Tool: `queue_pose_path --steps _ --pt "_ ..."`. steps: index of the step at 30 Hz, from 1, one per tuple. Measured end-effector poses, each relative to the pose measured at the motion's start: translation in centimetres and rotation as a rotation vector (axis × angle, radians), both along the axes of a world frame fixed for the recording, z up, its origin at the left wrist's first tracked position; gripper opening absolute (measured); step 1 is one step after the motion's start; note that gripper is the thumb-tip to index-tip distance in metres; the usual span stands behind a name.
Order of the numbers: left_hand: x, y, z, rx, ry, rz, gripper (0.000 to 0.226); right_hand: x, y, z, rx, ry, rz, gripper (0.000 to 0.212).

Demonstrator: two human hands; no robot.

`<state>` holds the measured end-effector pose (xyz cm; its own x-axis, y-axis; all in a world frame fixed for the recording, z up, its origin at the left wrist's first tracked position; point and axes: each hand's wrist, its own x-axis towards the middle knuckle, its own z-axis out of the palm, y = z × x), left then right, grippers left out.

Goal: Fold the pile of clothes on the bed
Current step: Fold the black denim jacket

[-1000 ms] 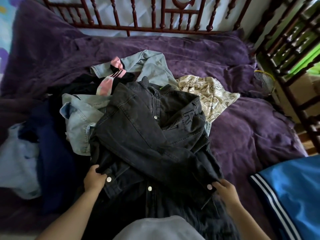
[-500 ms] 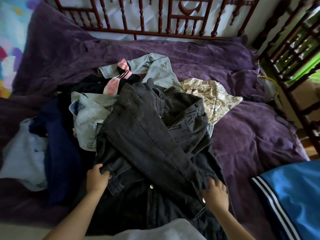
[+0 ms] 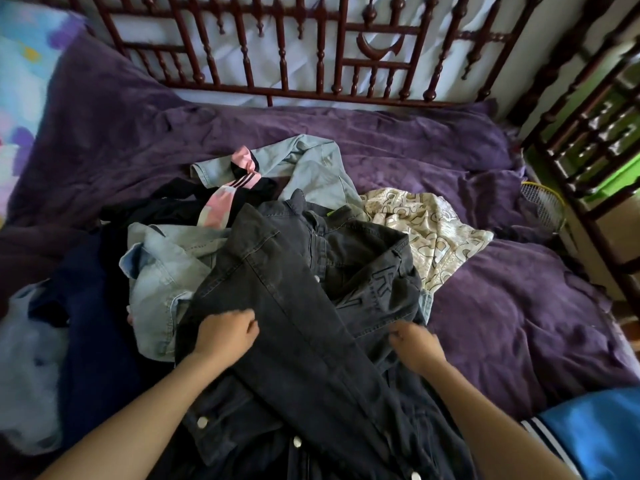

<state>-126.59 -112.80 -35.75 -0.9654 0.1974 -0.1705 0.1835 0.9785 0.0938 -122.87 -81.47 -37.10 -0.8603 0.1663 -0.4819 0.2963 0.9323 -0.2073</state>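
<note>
1. The bed (image 3: 519, 323) fills the view under a rumpled purple cover, with a dark turned-wood headboard (image 3: 311, 81) across its far edge.
2. The pile of clothes (image 3: 311, 188) lies left of the bed's middle, running from mid-bed down to the near edge.
3. A black denim jacket (image 3: 294, 306) lies on top of the pile at its near side, snaps showing, one sleeve laid slantwise across the front.
4. A navy garment (image 3: 90, 341) lies at the pile's left side, partly under the other clothes.
5. A light blue denim garment (image 3: 162, 271) sticks out from under the jacket's left edge.
6. A cream patterned garment (image 3: 433, 237) lies just right of the jacket.
7. A blue garment with white stripes (image 3: 595, 431) lies apart at the near right corner.
8. A pink and black striped piece (image 3: 221, 206) sits at the pile's far side.
9. The left hand (image 3: 225, 334) rests on the jacket's sleeve, fingers curled round a fold of it.
10. The right hand (image 3: 415, 344) is on the jacket's right side, fingers curled; whether they pinch cloth I cannot tell.
</note>
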Motion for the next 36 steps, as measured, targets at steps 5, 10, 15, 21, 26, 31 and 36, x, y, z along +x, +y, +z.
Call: queue_pose_path --steps 5,10,15,21,26,31,36 --pt "-12.1 1.3 1.0 0.258 0.131 0.233 0.031 -10.2 1.6 0.7 0.001 0.056 -0.045 0.031" --pt "-20.4 1.3 -1.1 0.194 0.032 0.360 0.048 -16.7 4.0 -1.5 0.084 0.056 -0.156 0.044" --pt "-25.9 0.8 -3.3 0.367 -0.109 0.584 0.051 -21.5 5.9 -4.1 0.090 0.041 -0.221 0.062" --pt "-27.8 -0.7 -4.7 0.579 -0.080 0.822 0.029 -23.6 7.0 -6.6 -0.013 -0.043 -0.295 0.074" --pt "-27.9 -2.2 -3.5 0.937 -0.003 0.932 0.033 -23.0 8.5 -5.3 -0.004 0.182 -0.481 0.021" --pt "-26.0 -3.7 -2.5 1.016 0.028 0.889 0.034 -19.8 9.9 -4.2 -0.040 0.283 -0.639 0.020" --pt "-18.1 -4.0 1.3 1.115 0.087 0.616 0.035 -13.4 9.7 -3.6 -0.074 0.681 -0.440 0.024"
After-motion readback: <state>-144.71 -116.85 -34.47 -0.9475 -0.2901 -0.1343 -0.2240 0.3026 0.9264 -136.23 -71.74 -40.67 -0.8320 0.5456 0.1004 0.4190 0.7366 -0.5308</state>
